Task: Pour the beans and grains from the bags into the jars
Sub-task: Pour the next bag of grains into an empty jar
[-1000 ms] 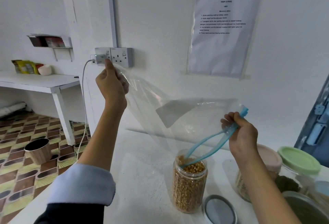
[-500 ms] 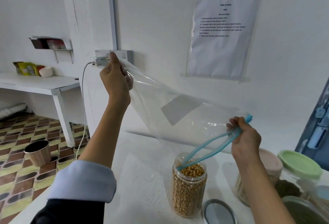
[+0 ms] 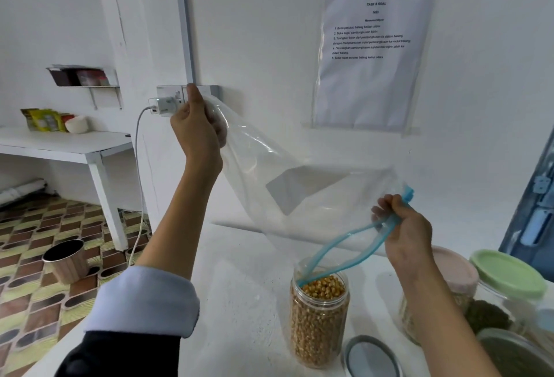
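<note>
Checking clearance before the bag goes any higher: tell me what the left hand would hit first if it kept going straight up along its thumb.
Likely the wall socket: the left hand has its thumb tip overlapping it, though the depth between them is unclear.

Plain utility room set up as a task station, not a domestic kitchen. White painted walls; a printed instruction sheet (image 3: 367,53) in a plastic sleeve taped up. Double wall socket (image 3: 187,93) with charger (image 3: 163,106) plugged in. White worktop (image 3: 233,280), side table (image 3: 69,146), patterned tile floor (image 3: 39,226).
</note>
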Tool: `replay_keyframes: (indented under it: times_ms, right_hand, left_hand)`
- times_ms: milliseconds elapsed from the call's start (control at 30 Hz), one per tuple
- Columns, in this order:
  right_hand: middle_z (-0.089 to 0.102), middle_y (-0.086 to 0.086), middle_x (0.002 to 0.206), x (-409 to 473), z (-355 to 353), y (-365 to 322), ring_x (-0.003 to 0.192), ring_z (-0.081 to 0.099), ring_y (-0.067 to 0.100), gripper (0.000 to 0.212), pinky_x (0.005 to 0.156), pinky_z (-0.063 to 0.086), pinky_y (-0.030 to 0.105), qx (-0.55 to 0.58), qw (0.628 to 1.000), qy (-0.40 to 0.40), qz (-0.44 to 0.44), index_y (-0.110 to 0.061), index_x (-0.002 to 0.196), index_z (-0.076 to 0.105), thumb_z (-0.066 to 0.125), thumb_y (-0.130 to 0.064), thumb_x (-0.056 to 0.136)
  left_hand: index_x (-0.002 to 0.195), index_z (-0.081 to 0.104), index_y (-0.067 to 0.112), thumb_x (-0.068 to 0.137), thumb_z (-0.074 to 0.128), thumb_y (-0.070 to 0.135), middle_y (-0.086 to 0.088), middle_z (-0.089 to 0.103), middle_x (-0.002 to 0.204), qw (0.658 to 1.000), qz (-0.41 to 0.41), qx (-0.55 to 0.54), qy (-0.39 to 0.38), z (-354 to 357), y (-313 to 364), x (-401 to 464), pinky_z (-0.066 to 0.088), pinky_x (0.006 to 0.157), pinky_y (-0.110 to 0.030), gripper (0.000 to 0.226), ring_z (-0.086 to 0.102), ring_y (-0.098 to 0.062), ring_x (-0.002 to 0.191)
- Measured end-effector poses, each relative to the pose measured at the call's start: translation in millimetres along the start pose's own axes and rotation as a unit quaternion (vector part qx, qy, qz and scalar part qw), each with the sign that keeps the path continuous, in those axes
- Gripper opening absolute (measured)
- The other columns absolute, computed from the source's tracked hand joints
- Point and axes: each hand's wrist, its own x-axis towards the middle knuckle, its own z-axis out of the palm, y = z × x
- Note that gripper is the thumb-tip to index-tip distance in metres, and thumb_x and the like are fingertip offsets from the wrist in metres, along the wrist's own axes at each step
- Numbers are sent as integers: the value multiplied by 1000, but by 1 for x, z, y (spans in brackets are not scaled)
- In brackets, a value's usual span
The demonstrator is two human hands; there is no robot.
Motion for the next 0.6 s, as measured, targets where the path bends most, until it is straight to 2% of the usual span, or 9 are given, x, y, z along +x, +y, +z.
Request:
replay_keyframes:
  times_ms: [67,267,367,467,600]
  right_hand:
    - [64,0,65,1,-1,2,52,59,8,14,56,52,19,10,999,33,-18,-9,81,60,55,-9,94]
    - [64,-3,63,-2,0,7,53,59,8,14,59,52,19,2,999,47,-14,-12,82,61,55,-12,95]
    - [65,-4,58,-4,2,4,56,59,11,17,61,52,21,-12,1000,15,-2,-12,80,60,54,-12,95]
    - [65,-4,60,-3,3,2,55,60,9,15,64,55,21,-5,999,43,-19,-12,80,61,56,-12,95]
    - [65,-3,57,-4,5,-2,53,60,9,13,57,55,21,13,999,25,-22,-8,81,61,57,-10,94]
  left_hand:
    - [53,33,13,101,42,35,6,30,38,1000,-5,9,3,1,0,1,18,37,-13,53,25,-9,31]
    - [52,32,13,101,42,33,7,30,36,1000,-1,3,-1,3,0,-2,17,36,-13,54,25,-9,30]
    - [52,31,13,101,42,34,5,30,36,1000,6,3,-3,4,1,-1,16,37,-14,54,25,-11,30]
    - [53,31,14,100,43,35,6,29,37,1000,-1,9,6,3,1,0,17,37,-13,53,25,-9,31]
    - [52,31,12,101,40,34,6,29,36,1000,8,5,-1,-1,2,4,17,37,-13,54,24,-9,30]
